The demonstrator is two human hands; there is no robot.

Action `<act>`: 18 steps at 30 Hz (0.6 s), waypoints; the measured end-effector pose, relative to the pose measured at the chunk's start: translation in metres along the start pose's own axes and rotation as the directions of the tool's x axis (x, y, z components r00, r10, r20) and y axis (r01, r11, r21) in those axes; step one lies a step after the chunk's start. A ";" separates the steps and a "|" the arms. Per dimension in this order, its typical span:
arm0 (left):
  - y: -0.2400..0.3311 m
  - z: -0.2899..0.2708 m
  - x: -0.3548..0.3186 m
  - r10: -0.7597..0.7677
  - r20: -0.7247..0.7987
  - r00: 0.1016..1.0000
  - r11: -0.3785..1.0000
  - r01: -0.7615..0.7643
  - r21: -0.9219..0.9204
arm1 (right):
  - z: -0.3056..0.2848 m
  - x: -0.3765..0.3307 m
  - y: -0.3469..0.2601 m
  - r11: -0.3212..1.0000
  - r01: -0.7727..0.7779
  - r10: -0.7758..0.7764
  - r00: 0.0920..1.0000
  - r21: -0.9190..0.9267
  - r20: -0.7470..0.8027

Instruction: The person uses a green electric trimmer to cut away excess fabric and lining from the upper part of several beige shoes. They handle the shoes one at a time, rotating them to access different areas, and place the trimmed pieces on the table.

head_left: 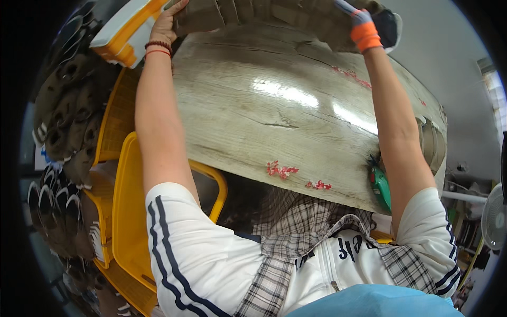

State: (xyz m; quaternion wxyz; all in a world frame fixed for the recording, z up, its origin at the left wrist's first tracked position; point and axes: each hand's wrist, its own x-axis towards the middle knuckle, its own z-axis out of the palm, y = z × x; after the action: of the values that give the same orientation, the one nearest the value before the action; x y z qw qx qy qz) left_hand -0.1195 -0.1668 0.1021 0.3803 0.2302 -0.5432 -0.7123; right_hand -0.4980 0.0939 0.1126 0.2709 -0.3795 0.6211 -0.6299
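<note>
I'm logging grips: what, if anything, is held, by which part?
The bare left hand and grey-and-orange-gloved right hand are near opposite ends of a row of brown fabric pieces; whether they grip cannot be told.

Row of overlapping brown pieces (306,18); at the tabletop's far side (227,68); partly out of view

Bright light floods the tabletop (227,121), and there it is, white glare slashing across the middle in two streaks! Deep shadow sits under the near edge; the stacked shoes (74,108) at left go dim and soft. Fisheye bends the straight lines, and black swallows the corners.
</note>
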 end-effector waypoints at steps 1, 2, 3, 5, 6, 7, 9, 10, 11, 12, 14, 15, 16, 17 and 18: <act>-0.025 -0.004 0.021 0.029 -0.158 0.987 0.964 0.014 0.265 | 0.009 0.008 0.016 0.986 -0.063 0.055 0.997 -0.154 -0.058; -0.060 -0.010 0.041 0.100 -0.292 0.951 0.859 0.066 0.508 | 0.018 0.012 0.035 0.948 -0.136 0.108 0.988 -0.286 -0.112; -0.083 -0.008 0.057 0.206 -0.382 0.901 0.692 0.143 0.708 | 0.022 0.015 0.051 0.912 -0.200 0.151 0.975 -0.359 -0.160; -0.100 0.012 0.054 0.072 -0.504 0.861 0.874 0.189 0.448 | 0.022 0.016 0.070 0.869 -0.308 0.227 0.943 -0.386 -0.243; -0.104 0.027 0.049 0.055 -0.584 0.810 0.888 0.228 0.400 | 0.022 0.017 0.072 0.863 -0.351 0.268 0.928 -0.364 -0.260; -0.101 0.036 0.044 0.046 -0.667 0.744 0.898 0.262 0.354 | 0.031 0.018 0.070 0.857 -0.387 0.310 0.915 -0.341 -0.260; -0.105 0.032 0.048 0.059 -0.708 0.704 0.848 0.339 0.407 | 0.033 0.015 0.055 0.845 -0.451 0.376 0.884 -0.289 -0.279; -0.114 0.023 0.039 0.151 -0.730 0.667 0.860 0.276 0.430 | 0.048 -0.011 0.047 0.989 -0.133 0.133 0.991 -0.069 0.000; -0.123 0.034 0.028 0.225 -0.723 0.653 0.867 0.205 0.455 | 0.045 -0.026 0.046 0.994 -0.089 0.088 0.996 -0.069 -0.011; -0.124 0.060 0.010 0.227 -0.668 0.709 0.903 0.103 0.416 | 0.040 -0.035 0.045 0.980 -0.153 0.133 0.980 -0.128 -0.151; -0.117 0.073 -0.023 0.202 -0.641 0.741 0.925 0.071 0.373 | 0.047 -0.048 0.035 0.919 -0.365 0.267 0.856 -0.151 -0.443; -0.107 0.082 -0.046 0.190 -0.663 0.724 0.843 0.227 0.489 | 0.052 -0.061 0.028 0.914 -0.393 0.283 0.795 -0.099 -0.537; -0.116 0.061 -0.056 0.263 -0.653 0.710 0.878 0.104 0.466 | 0.064 -0.076 0.016 0.941 -0.335 0.258 0.793 -0.041 -0.552; -0.122 0.058 -0.069 0.261 -0.645 0.718 0.858 0.135 0.496 | 0.068 -0.092 0.009 0.959 -0.282 0.235 0.775 0.013 -0.586; -0.124 0.081 -0.088 0.252 -0.631 0.734 0.857 0.134 0.498 | 0.062 -0.111 0.013 0.985 -0.171 0.154 0.825 0.019 -0.544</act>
State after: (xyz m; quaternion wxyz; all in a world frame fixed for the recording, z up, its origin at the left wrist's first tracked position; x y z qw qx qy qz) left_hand -0.1626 -0.0335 0.0019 0.4992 0.5474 -0.5433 -0.3950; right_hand -0.3864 0.1469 0.0806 0.1306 -0.1355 0.7118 -0.6768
